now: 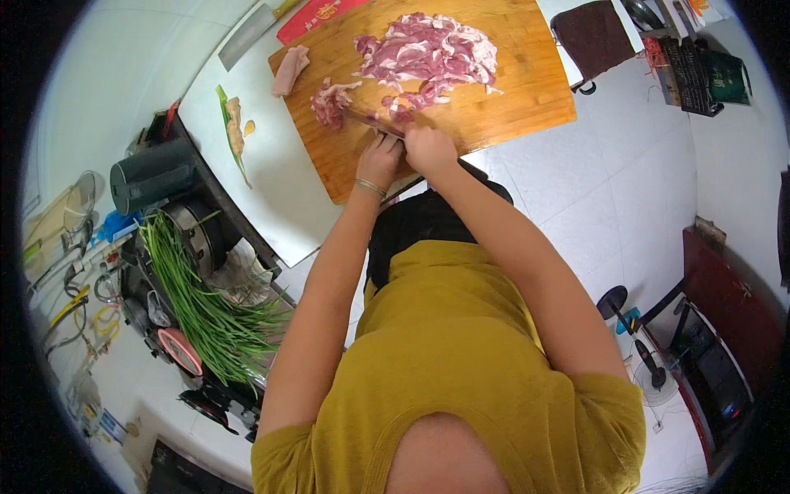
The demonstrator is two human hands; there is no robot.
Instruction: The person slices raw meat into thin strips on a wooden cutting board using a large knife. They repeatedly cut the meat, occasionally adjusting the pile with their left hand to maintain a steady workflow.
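Note:
A wooden cutting board lies on the white table in front of me. My right hand is closed round the handle of a knife, whose narrow blade points left across the board. Close beside the blade, my left hand has its fingers curled down at the board's near edge; what lies under them is hidden. A small heap of cut raw meat sits by the knife's tip. Farther back spreads a large pile of sliced pink meat with pale fat. One uncut pale piece rests at the board's left edge.
Left of the board lie a ginger root and a green scallion. A wide cleaver and a red packet lie beyond. Long green chives hang over a lower surface at left. A standing fan is at right.

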